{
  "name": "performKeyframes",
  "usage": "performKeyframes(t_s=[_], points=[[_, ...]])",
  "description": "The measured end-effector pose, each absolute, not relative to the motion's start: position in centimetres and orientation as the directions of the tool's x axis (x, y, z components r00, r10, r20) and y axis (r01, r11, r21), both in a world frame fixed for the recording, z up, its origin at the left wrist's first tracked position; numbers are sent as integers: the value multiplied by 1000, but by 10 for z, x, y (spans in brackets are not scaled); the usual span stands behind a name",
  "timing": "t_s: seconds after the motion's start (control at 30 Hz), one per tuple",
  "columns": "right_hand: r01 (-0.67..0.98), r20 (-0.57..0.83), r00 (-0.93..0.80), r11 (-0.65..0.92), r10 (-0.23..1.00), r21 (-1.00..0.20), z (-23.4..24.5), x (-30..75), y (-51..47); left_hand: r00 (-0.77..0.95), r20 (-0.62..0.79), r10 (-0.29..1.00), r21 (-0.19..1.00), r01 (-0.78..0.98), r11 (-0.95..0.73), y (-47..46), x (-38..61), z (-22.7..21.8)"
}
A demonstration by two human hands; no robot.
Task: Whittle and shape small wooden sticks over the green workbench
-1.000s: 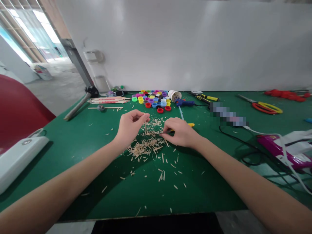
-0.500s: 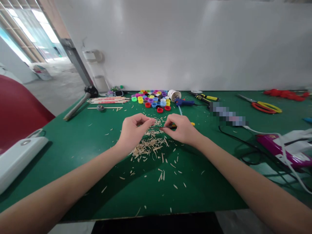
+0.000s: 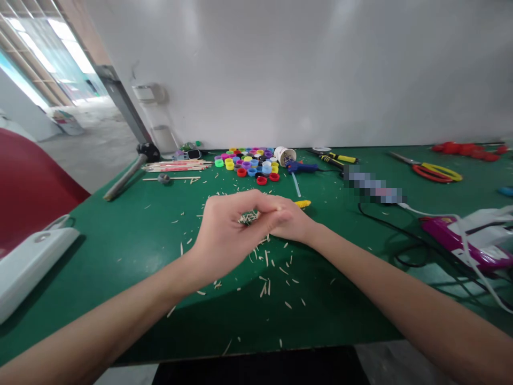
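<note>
My left hand (image 3: pixel 226 227) and my right hand (image 3: pixel 292 220) meet fingertip to fingertip over a pile of pale wood shavings (image 3: pixel 250 217) on the green table (image 3: pixel 132 235). The left hand's fingers are pinched closed, and whatever they pinch is hidden behind the hand. My right hand is closed round a thin tool, whose yellow handle end (image 3: pixel 302 203) sticks out behind the knuckles. More shavings (image 3: pixel 266 286) lie scattered toward the near edge.
Coloured bottle caps (image 3: pixel 248 163), a white cup (image 3: pixel 285 155), a blue glue gun (image 3: pixel 302 168), wooden sticks (image 3: pixel 176 166) and a hammer (image 3: pixel 128 174) lie at the back. Scissors (image 3: pixel 435 172), a purple device (image 3: pixel 460 238) with black cables sit right. A white case (image 3: pixel 32 262) is left.
My left hand held a small wooden stick upright a second ago. It has since swung right and toward me, closing against the right hand, and the stick no longer shows.
</note>
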State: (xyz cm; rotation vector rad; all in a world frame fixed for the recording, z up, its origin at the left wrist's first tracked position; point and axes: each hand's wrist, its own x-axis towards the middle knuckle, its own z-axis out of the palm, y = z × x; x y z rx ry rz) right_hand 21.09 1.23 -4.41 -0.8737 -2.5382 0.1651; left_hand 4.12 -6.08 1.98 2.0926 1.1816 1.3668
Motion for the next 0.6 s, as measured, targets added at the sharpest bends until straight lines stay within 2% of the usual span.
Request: performKeyframes(t_s=[0.1, 0.2, 0.43, 0.6], points=[[548, 389, -699, 799, 600, -247, -43, 211, 13, 54, 481, 875, 799, 383, -463, -44, 33, 15], [544, 419, -686, 801, 596, -250, -39, 216, 11, -13, 416, 909, 856, 344, -387, -20, 22, 0], [551, 504, -585, 768, 635, -326, -31, 223, 4, -4, 332, 943, 903, 292, -316, 1, 14, -22], [559, 524, -570, 766, 633, -317, -32, 220, 5, 12, 318, 948, 890, 340, -304, 2, 14, -24]])
